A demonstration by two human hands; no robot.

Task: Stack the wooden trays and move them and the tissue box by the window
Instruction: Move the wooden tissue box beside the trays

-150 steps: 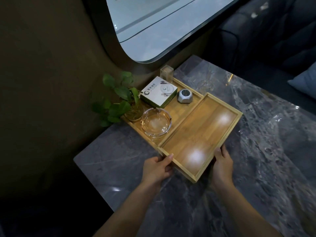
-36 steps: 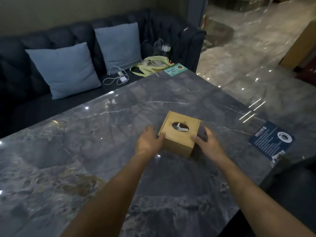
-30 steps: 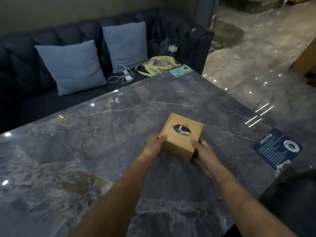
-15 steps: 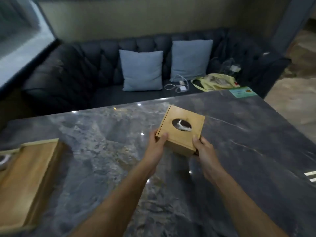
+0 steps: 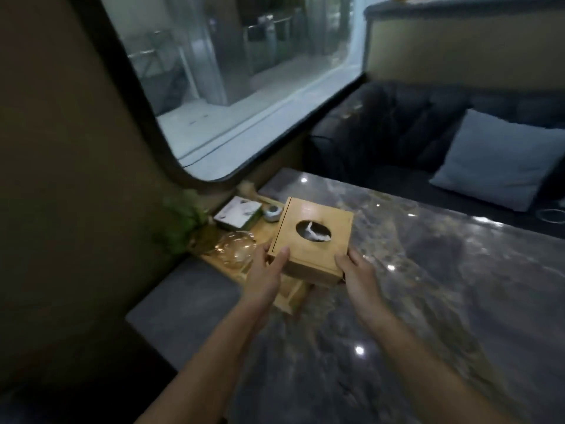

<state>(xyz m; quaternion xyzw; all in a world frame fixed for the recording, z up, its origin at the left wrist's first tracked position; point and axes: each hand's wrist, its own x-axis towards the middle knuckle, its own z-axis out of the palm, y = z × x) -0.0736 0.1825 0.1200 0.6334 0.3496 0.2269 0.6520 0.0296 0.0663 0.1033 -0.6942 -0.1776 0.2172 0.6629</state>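
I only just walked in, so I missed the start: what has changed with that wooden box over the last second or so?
The tissue box was resting on the marble table far from the window. The left hand and right hand closed on its sides, lifted it and carried it over the wooden tray by the window. The tray's glass ashtray and small box stayed put.

Looked like a lounge or café booth; dark tufted sofa (image 5: pixel 406 130) with a pale blue cushion (image 5: pixel 501 157) along a grey marble table (image 5: pixel 428 270); large rounded window (image 5: pixel 244 75) beside it; glass ashtray (image 5: pixel 237 248) and small plant (image 5: pixel 180 224) by the wall.
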